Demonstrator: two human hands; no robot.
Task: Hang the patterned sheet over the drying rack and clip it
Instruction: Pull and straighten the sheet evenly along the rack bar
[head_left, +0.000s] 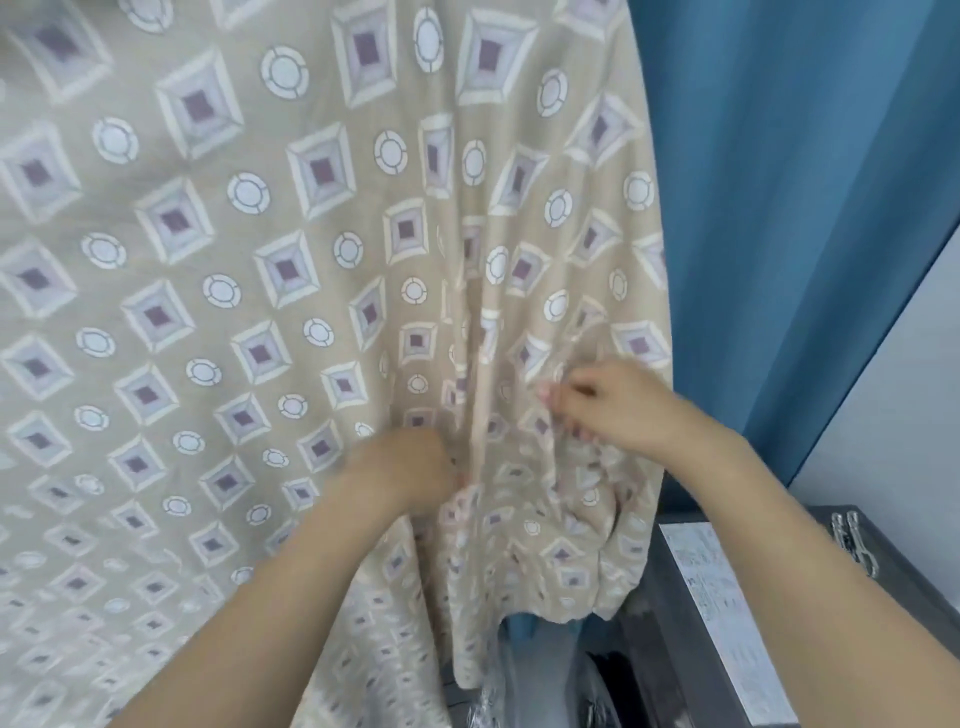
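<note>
The patterned sheet (260, 260) is beige with purple squares and white circles. It hangs down in front of me and fills most of the view. Its right part is gathered into vertical folds with a seam edge in the middle. My left hand (410, 475) is closed on the fabric just left of that seam. My right hand (613, 402) pinches a bunched fold to the right of it, a little higher. The drying rack is hidden behind the sheet. No clip can be made out in either hand.
A blue curtain (779, 208) hangs at the right. Below it stands a grey metal case (883, 561) with silver latches (852, 540) and a white label (717, 597). Clear plastic wrapping (519, 691) lies below the sheet's lower edge.
</note>
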